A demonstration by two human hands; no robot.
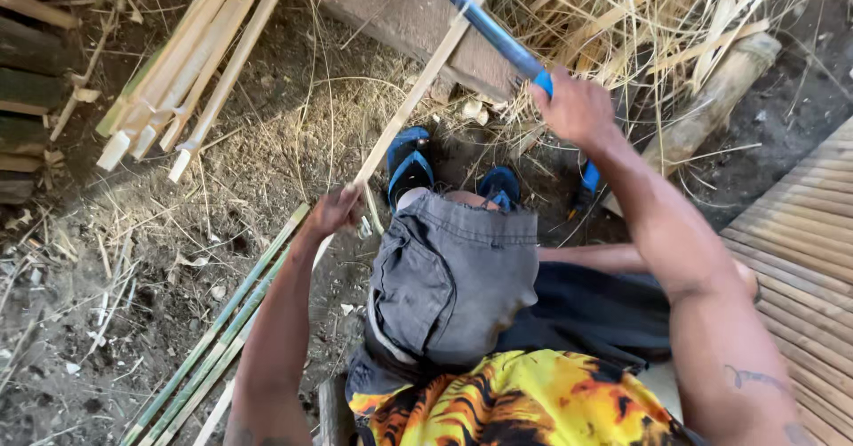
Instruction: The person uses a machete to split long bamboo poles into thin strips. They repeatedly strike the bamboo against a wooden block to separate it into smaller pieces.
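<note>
Taking the grey shorts (449, 277) as landmark: left of them the left hand (330, 211) is closing its fingers around the lower end of a pale bamboo strip (426, 77), whose long axis is running up and right past the blue sandals (410, 163). Above and right of the shorts, the right hand (576, 107) is gripping a blue-handled blade (484, 21), lying across the strip's upper part.

Wooden block (400, 11) on dirt: pale split strips (191, 55) lean to its left, dry straw (640, 11) to its right (tangled), green bamboo strips (218, 330) well below-left.
</note>
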